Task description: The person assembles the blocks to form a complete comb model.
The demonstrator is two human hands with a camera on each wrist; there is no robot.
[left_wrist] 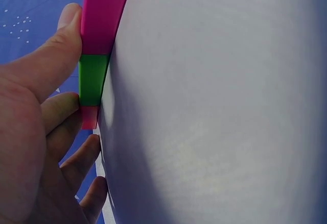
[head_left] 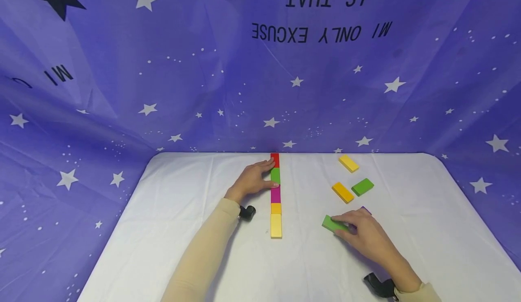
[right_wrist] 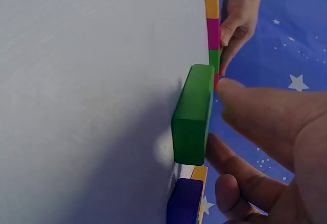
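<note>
A straight row of blocks lies on the white table: a red block (head_left: 275,159), a green block (head_left: 275,175), a magenta block (head_left: 275,195), an orange block (head_left: 276,208) and a pale yellow block (head_left: 276,226). My left hand (head_left: 252,178) rests on its far part from the left side. Its fingertips touch the red block and its thumb (left_wrist: 69,25) lies against the magenta one. To the right, my right hand (head_left: 366,234) pinches a separate green block (right_wrist: 193,114) between thumb and fingers. That hand partly hides a dark purple block (right_wrist: 185,199) behind it.
A yellow block (head_left: 348,163), an orange-yellow block (head_left: 343,192) and another green block (head_left: 362,186) lie loose at the far right. A purple star-patterned cloth (head_left: 252,89) rises along the table's back edge.
</note>
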